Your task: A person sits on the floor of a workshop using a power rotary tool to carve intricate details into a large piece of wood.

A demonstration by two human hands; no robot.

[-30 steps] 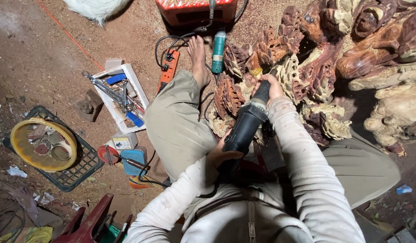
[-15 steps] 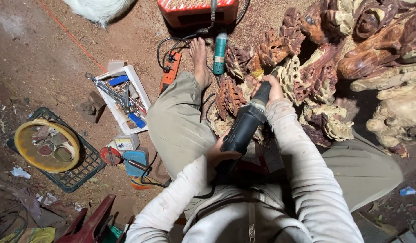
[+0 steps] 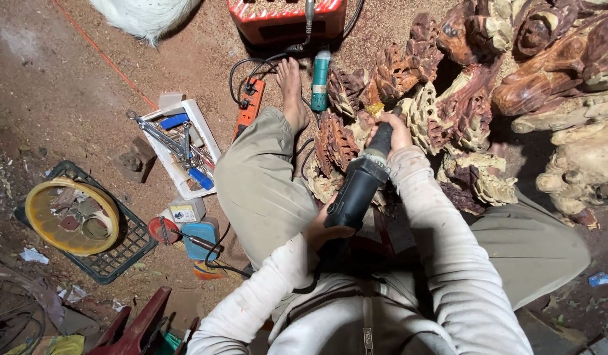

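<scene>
Both hands are gripping a black power tool [image 3: 356,190]: the left hand [image 3: 325,229] is clasping its rear, the right hand [image 3: 395,133] is pressing its front end against the wood carving [image 3: 442,112].

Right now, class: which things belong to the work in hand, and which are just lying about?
In use:
- black power grinder
- carved wood piece
- left hand
- right hand

Lying about:
- white tool tray
- yellow ring
- teal tool
- orange power strip

Left hand [image 3: 325,229] curled shut close to the body, right hand [image 3: 395,133] clenched farther out, arm extended.
</scene>
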